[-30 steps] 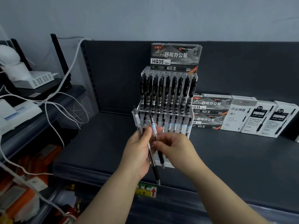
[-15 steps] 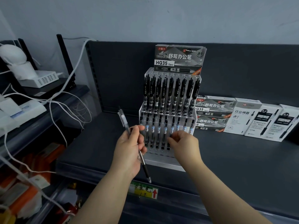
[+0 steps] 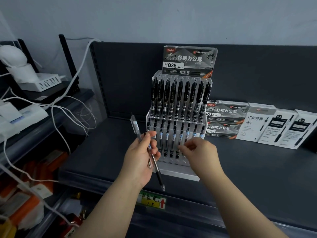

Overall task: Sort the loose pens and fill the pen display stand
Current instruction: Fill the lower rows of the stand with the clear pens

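Read "HQ35 12pcs" in black on a white patch across the grey cardboard pen box (image 3: 188, 60) perched on top of the clear acrylic stepped display stand (image 3: 180, 174), with 舒写办公笔 in large white characters and 速干 at the right end. Caught the same HQ35 print on two more stacked grey boxes (image 3: 224, 121) just right of the stand. Made out 作业神器 on the tall white box (image 3: 253, 124) next along, and "0.5" in black circles on the pair of white boxes (image 3: 289, 129) further right. Picked out, down on the front lip of the dark grey metal shelf (image 3: 103, 160), a yellow-green price tag (image 3: 151, 200) with handwritten 中性笔, "1.5" and a red up-arrow.

Over to the left grip (image 3: 140, 162): wrapped round what looked like two clear-barrelled pens with black rubber sleeves (image 3: 135, 129), thumb across the barrels, clips up and to the left, tips down past the palm, just in front of the stand's left edge. Then the right grip (image 3: 200, 152): fingers curled, thumb and forefinger tips nearly together against the stand's lower rows; could not tell whether pinching a pen there or only touching.

Saw the top tier packed with upright black-clipped pens (image 3: 180, 97), the middle tier lined with clear blue-labelled pens (image 3: 174, 134), and the front tier with only a few pens at its left.
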{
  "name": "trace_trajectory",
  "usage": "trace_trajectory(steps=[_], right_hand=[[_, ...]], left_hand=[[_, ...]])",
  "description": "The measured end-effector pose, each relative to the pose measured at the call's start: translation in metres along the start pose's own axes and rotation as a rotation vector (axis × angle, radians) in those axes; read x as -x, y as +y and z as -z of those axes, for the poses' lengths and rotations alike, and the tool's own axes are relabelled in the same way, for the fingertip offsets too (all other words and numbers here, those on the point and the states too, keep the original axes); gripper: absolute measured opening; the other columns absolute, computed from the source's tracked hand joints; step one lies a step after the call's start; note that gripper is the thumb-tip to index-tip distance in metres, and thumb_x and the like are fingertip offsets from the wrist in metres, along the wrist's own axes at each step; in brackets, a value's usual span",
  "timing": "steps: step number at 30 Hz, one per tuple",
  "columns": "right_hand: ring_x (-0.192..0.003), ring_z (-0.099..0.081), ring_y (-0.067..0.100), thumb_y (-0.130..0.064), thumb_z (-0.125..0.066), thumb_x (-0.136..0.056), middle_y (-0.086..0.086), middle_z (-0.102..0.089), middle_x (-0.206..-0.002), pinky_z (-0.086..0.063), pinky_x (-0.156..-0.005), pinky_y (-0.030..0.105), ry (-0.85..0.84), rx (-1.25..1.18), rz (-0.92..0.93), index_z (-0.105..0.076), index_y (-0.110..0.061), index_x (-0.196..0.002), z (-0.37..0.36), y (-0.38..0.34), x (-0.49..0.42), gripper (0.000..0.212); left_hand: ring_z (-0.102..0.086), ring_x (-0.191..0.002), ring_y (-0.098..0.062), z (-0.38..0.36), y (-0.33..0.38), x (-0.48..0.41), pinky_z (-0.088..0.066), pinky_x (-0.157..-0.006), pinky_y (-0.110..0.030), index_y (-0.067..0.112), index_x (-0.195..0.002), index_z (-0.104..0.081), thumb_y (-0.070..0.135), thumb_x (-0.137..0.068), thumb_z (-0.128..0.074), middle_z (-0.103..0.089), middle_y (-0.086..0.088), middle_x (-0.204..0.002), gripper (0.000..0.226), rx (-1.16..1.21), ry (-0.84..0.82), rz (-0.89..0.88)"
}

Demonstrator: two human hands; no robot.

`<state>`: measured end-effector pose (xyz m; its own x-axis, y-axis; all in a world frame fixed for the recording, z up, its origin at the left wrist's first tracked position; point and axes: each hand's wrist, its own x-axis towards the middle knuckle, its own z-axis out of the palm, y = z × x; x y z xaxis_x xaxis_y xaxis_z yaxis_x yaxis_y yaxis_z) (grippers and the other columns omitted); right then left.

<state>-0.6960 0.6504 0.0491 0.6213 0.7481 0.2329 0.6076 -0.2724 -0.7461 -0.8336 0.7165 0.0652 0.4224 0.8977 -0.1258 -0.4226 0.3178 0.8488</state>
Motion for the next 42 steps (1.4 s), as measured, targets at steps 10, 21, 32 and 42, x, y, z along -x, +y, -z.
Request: trace_trajectory(steps=[10,21,32,42], right_hand=[[-0.055,-0.054,0.0,-0.021,-0.07,-0.082,-0.008,-0.063,-0.064,-0.046,-0.056,0.015,-0.506,-0.211,0.076,-0.068,-0.016,-0.08,0.007,-0.014,0.025,0.005],[-0.072,-0.067,0.014,-0.021,-0.065,-0.086,0.0,-0.069,-0.077,-0.051,-0.06,0.021,0.04,-0.296,-0.104,-0.063,-0.022,-0.081,0.006,0.009,-0.012,0.005],[-0.062,-0.052,0.014,-0.018,-0.062,-0.087,0.0,-0.057,-0.069,-0.035,-0.051,0.02,-0.032,0.122,-0.026,-0.064,-0.009,-0.081,-0.013,0.021,-0.014,0.011],[-0.057,-0.05,0.004,-0.02,-0.059,-0.089,-0.002,-0.059,-0.067,-0.035,-0.048,0.017,-0.025,0.067,-0.032,-0.067,-0.009,-0.087,-0.016,0.026,-0.014,0.013]], left_hand=[[-0.052,-0.064,-0.009,-0.015,-0.009,0.005,-0.046,-0.07,-0.028,0.012,-0.092,-0.067,0.017,-0.097,-0.045,-0.055,0.002,-0.069,0.023,0.019,-0.108,0.016],[-0.031,-0.045,-0.005,0.0,-0.012,0.006,-0.03,-0.042,-0.017,0.016,-0.093,-0.059,0.031,-0.095,-0.047,-0.038,0.004,-0.059,0.02,-0.254,-0.053,-0.124],[-0.03,-0.049,-0.009,0.008,-0.014,0.01,-0.029,-0.048,-0.023,0.018,-0.082,-0.046,0.026,-0.102,-0.034,-0.04,0.005,-0.059,0.024,-0.237,-0.01,-0.09],[-0.047,-0.059,-0.01,0.012,-0.021,0.021,-0.042,-0.061,-0.027,0.012,-0.087,-0.054,0.022,-0.1,-0.04,-0.053,0.002,-0.067,0.021,-0.239,0.045,-0.134]])
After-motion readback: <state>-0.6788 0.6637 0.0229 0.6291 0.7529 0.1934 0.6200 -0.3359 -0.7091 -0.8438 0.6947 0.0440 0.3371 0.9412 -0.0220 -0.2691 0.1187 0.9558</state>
